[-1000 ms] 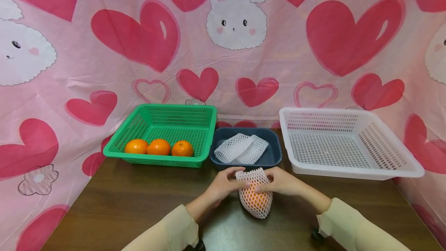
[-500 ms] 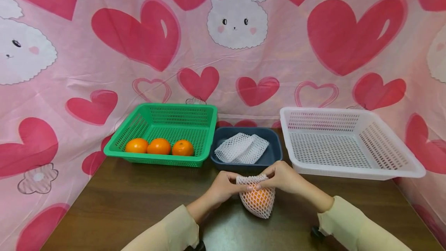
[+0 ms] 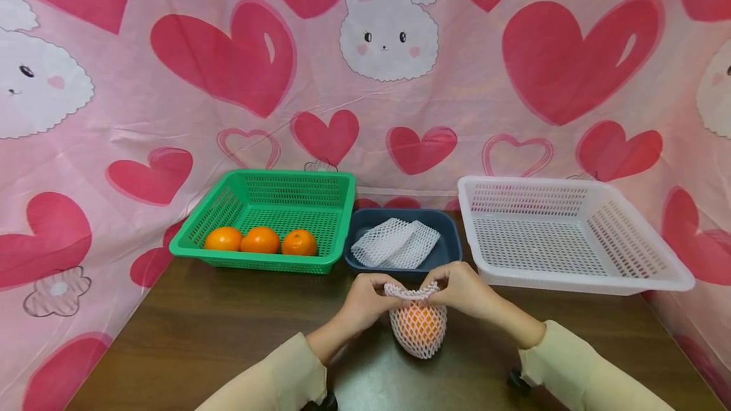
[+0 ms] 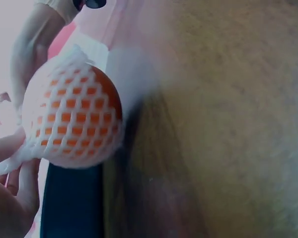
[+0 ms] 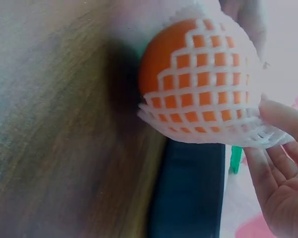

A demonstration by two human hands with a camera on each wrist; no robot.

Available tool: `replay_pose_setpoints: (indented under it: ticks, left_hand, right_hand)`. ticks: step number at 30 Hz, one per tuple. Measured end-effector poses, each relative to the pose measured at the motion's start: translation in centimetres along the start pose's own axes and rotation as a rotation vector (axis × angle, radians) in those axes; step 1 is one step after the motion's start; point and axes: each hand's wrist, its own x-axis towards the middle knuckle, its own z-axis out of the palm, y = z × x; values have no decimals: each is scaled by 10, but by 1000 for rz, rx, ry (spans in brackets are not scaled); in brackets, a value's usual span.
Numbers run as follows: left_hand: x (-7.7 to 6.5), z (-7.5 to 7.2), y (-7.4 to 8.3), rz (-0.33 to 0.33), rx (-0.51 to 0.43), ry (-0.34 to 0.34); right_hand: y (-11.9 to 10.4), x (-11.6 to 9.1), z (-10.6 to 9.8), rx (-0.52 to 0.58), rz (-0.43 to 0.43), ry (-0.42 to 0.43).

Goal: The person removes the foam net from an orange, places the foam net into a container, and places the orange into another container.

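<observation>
A white foam net sleeve [image 3: 418, 333] surrounds an orange [image 5: 161, 57] just above the wooden table in the head view. My left hand [image 3: 365, 303] pinches the left side of the sleeve's upper rim between thumb and fingers. On the opposite side, my right hand [image 3: 464, 290] pinches the same rim, so it stretches between both hands. Through the mesh the orange fruit shows, and in both wrist views part of its peel lies bare outside the net. The left wrist view has the left hand [image 4: 12, 193] gripping gathered foam at the lower left.
Behind the hands sits a dark blue tray [image 3: 404, 273] with folded white foam nets [image 3: 394, 243]. A green basket [image 3: 251, 262] at left holds oranges [image 3: 260, 241]. At right stands a white basket [image 3: 548, 279]. A pink heart-print cloth [image 3: 474, 81] hangs behind.
Both thumbs have moved up off the orange's side to the sleeve's rim. The upper edge, upright before, is now drawn out and gathered between the hands. Baskets and tray stay put.
</observation>
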Motion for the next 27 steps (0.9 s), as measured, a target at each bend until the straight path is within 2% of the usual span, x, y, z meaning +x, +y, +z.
replay_pose_setpoints:
  ticks: [4,7,10,12,15,18,24,27]
  left_hand:
    - [3,-3,3,35,78,24]
    - [2,-4,3,28,89,18]
    - [1,-4,0,15,91,-16]
    - [0,-4,-3,-3,94,-51]
    - [0,-4,-6,-28,92,-105]
    - [-1,-3,-8,-45,70,-121]
    - [-2,-1,-8,8,38,-47]
    - [-1,-2,-8,38,39,-33]
  right_hand:
    - [7,2,2,11,-54,-10]
    - [14,2,2,38,-47,-104]
    - [19,1,2,58,-9,-207]
    - [21,-1,2,54,7,-223]
    - [21,-3,1,23,27,-180]
    - [21,-4,2,22,39,-131]
    - [19,-3,3,12,43,-59]
    - [16,-2,5,-7,31,-21]
